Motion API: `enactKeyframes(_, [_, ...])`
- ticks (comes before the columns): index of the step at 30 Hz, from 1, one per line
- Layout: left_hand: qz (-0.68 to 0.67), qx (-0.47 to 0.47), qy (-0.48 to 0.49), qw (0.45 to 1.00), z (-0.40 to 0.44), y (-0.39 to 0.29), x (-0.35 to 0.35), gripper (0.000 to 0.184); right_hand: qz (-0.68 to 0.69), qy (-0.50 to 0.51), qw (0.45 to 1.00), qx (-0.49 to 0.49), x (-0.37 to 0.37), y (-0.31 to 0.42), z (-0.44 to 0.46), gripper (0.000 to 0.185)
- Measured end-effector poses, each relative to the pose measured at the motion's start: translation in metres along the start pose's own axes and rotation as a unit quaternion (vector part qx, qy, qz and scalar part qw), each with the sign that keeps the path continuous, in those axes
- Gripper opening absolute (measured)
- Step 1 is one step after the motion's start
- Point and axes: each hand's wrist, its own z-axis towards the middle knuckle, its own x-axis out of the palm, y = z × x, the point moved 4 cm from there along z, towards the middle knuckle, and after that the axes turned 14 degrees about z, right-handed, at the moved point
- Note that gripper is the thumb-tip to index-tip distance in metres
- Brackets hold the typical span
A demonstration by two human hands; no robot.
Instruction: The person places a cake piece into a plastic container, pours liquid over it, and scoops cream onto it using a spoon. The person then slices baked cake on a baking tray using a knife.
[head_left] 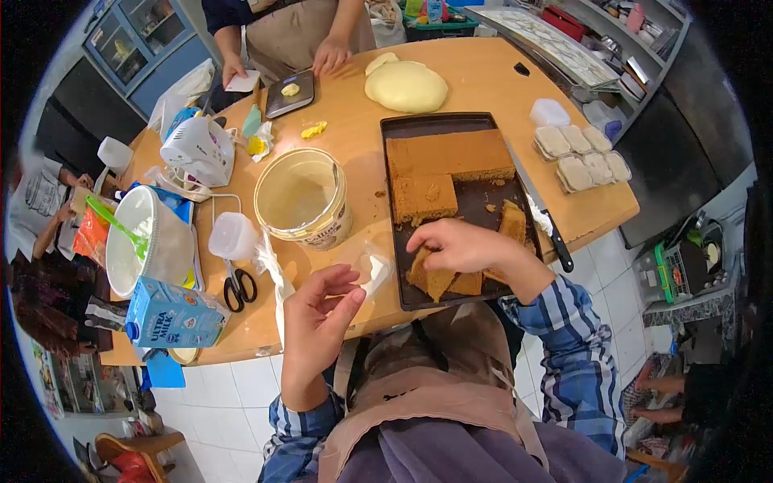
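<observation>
Cake piece (437,283) lies in the dark tray (475,193) beneath my curled right grip (463,248); its fingertips are partly hidden, so I cannot tell whether it pinches or merely touches. My left grip (320,318) hangs loosely open, nothing visible in it, near a blurry clear wrapper (385,262). Across the tabletop (348,113), a co-worker (294,36) is cut off above the chest.

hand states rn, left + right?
Left hand: loosely open, nothing visible in it.
Right hand: fingers curled at a cut cake piece in the tray; firm grip can't be told.
</observation>
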Motion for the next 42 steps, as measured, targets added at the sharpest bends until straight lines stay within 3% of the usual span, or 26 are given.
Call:
enactKeyframes(4, [0.017, 0.004, -0.014, 1.000, -0.002, 0.003, -0.004, 0.033, -0.091, 0.033, 0.995, 0.011, 0.010, 0.001, 0.014, 0.040])
enactKeyframes(7, [0.031, 0.008, -0.035, 0.999, -0.001, 0.004, -0.007, 0.032, -0.111, -0.095, 0.989, -0.021, -0.009, 0.020, -0.004, 0.040])
enactKeyframes(10, [0.070, 0.013, -0.062, 0.996, 0.003, 0.003, -0.010, 0.026, -0.033, -0.242, 0.968, -0.063, -0.044, 0.025, -0.045, 0.036])
enactKeyframes(12, [0.118, 0.009, -0.071, 0.990, 0.007, 0.003, -0.012, 0.020, -0.023, -0.373, 0.927, -0.034, -0.068, 0.020, -0.081, 0.033])
enactKeyframes(14, [0.170, 0.072, -0.093, 0.978, 0.012, -0.003, -0.011, 0.014, -0.051, -0.504, 0.862, -0.021, -0.097, -0.026, -0.119, 0.038])
enactKeyframes(15, [0.195, 0.102, -0.106, 0.970, 0.013, -0.006, -0.009, 0.011, -0.171, -0.527, 0.831, 0.058, -0.104, -0.040, -0.135, 0.037])
enactKeyframes(16, [0.199, 0.106, -0.103, 0.969, 0.015, -0.008, -0.006, 0.010, -0.287, -0.539, 0.781, 0.135, -0.107, -0.053, -0.150, 0.036])
enactKeyframes(18, [0.208, 0.115, -0.102, 0.966, 0.020, -0.015, 0.001, 0.008, -0.318, -0.533, 0.767, 0.160, -0.102, -0.096, -0.169, 0.034])
enactKeyframes(21, [0.256, 0.145, -0.073, 0.953, 0.029, -0.028, 0.014, 0.007, -0.200, -0.517, 0.818, 0.156, -0.089, -0.115, -0.171, 0.035])
enactKeyframes(24, [0.317, 0.192, -0.085, 0.925, 0.035, -0.048, 0.029, 0.011, -0.161, -0.526, 0.822, 0.146, -0.086, -0.115, -0.167, 0.037])
enactKeyframes(31, [0.421, 0.227, 0.009, 0.878, 0.067, -0.068, 0.071, 0.022, -0.218, -0.480, 0.839, 0.136, -0.086, -0.107, -0.157, 0.028])
enactKeyframes(36, [0.463, 0.307, 0.069, 0.828, 0.103, -0.072, 0.099, 0.020, -0.189, -0.532, 0.821, 0.086, -0.074, -0.091, -0.187, 0.028])
enactKeyframes(39, [0.563, 0.285, 0.113, 0.767, 0.129, -0.063, 0.117, 0.020, -0.197, -0.553, 0.808, 0.041, -0.052, -0.066, -0.221, 0.033])
enactKeyframes(42, [0.595, 0.268, 0.156, 0.742, 0.151, -0.052, 0.129, 0.021, -0.227, -0.532, 0.815, 0.030, -0.039, -0.041, -0.243, 0.037])
